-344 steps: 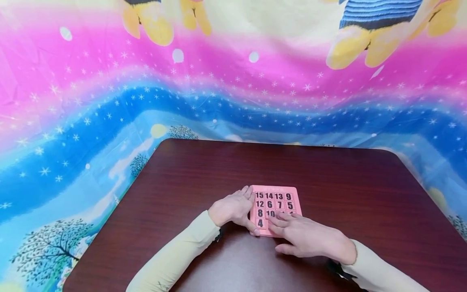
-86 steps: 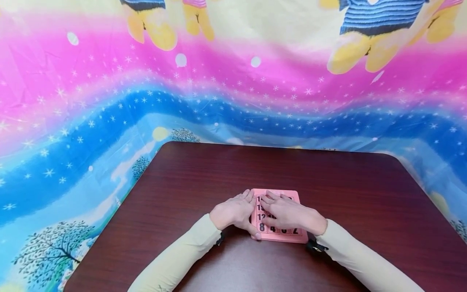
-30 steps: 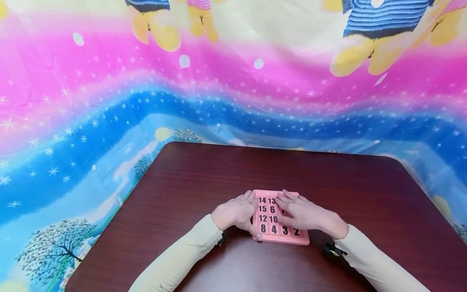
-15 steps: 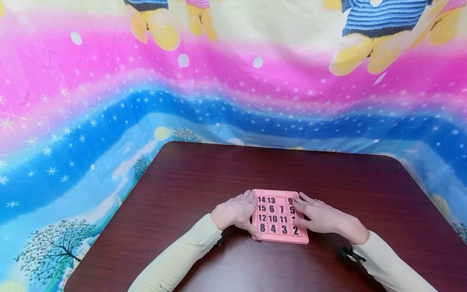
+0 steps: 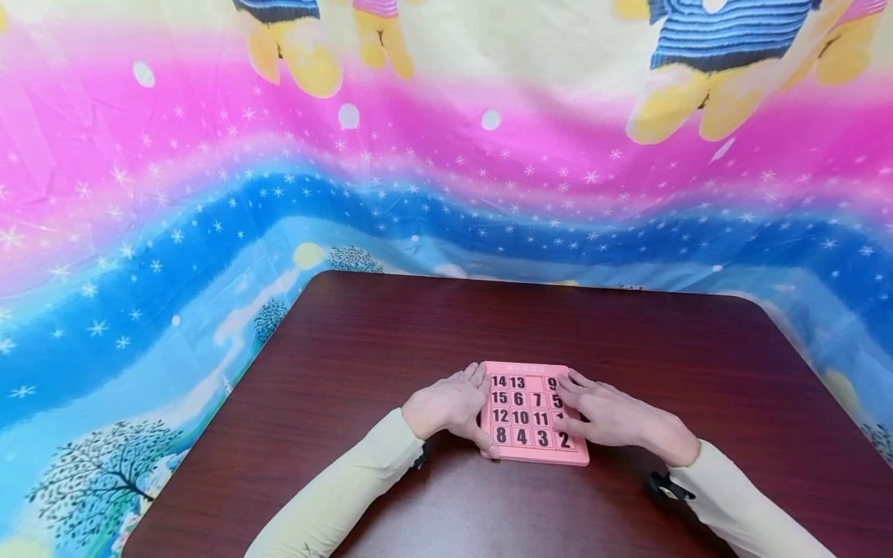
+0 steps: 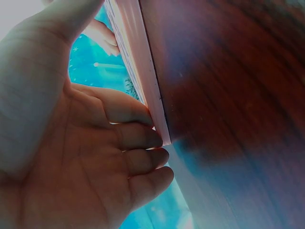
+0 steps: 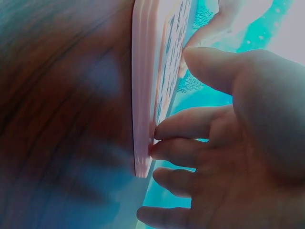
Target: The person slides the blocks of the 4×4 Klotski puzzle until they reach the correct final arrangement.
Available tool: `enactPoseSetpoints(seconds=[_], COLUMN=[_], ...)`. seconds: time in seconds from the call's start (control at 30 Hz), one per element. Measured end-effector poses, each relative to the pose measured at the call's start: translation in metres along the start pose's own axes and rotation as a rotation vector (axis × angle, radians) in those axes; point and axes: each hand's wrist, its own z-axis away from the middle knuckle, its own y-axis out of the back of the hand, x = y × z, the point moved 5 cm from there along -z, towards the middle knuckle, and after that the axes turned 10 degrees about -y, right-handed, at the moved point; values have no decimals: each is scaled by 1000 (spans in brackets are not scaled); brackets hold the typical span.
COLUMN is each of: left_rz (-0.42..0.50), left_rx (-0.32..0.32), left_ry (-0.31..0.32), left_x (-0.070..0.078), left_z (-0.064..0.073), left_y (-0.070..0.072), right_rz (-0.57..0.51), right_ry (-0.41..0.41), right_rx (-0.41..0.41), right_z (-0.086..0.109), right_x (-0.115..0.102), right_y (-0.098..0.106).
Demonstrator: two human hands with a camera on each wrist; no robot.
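Observation:
A pink sliding number puzzle (image 5: 528,428) lies flat on the table, its tiles bearing black numerals. The top row reads 14, 13, a gap, then 9; 8, 4, 3 and 2 fill the bottom row. Along the left edge rests my left hand (image 5: 446,403), thumb at the near corner, fingers by the far one. In the left wrist view its loosely extended fingers (image 6: 138,136) meet the puzzle's side. My right hand (image 5: 624,418) lies at the right edge, with fingertips over the right column, partly covering 9, 5 and 1. The right wrist view shows its fingers (image 7: 183,129) spread.
The dark reddish-brown table (image 5: 391,325) has rounded far corners. Behind and left of it hangs a colourful cloth (image 5: 446,201) with snowflakes and cartoon figures. A black device (image 5: 670,487) is strapped at the right wrist.
Since the oldest frame the left-column tiles have slid down and 14 and 13 left, leaving the gap in the top row. My right hand has drawn rightward off the middle; my left stays put.

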Motion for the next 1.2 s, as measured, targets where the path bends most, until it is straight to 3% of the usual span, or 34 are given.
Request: enactPoseSetpoints(seconds=[0.57,1.0,1.2], left_rz=[11,8,8], left_rx=[-8,-19,-17], left_ry=[7,4,0], left_x=[-2,-2,-1], left_z=[2,0,-1], left_y=[1,1,-1], right_rz=[0,-6,17], right_ry=[24,-34,-23], right_rx=[-38,-16,-20], right_z=[-13,19,27], right_x=[-22,-12,-10], right_y=[-6,-4,-7])
